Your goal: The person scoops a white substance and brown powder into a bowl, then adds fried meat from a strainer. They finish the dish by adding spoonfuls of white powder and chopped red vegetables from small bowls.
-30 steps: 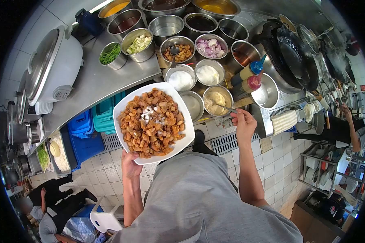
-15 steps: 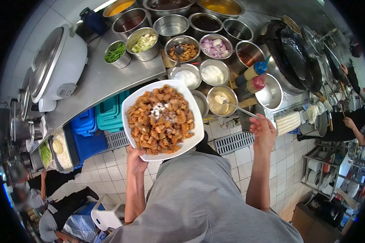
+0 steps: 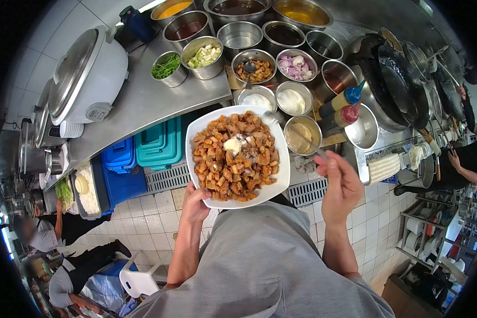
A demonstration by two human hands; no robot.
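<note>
A: What's the biggest thing here?

B: The long steel bench (image 3: 138,106), smooth and dull grey, with a rounded white rice cooker (image 3: 87,74) at its far left and round steel bowls (image 3: 238,34) crowded to the right. Black woks (image 3: 403,85) sit beyond them.

A: And in the hands?

B: The left hand (image 3: 195,204) grips the near rim of a white squarish plate (image 3: 199,132) with rounded corners, held level above the tiled floor, just in front of the bench. It's heaped with glossy brown fried cubes (image 3: 233,159), topped by a pale creamy dollop (image 3: 232,144) and white grains.

A: The right?

B: The right hand (image 3: 339,185) is closed on a thin metal spoon (image 3: 297,135); the handle slants up-left and the bowl sits at the plate's far rim, over the cubes.

A: Anything smaller nearby?

B: Two squeeze bottles (image 3: 342,106), one blue-capped, one red-capped, just beside a small bowl of beige paste (image 3: 302,137).
</note>
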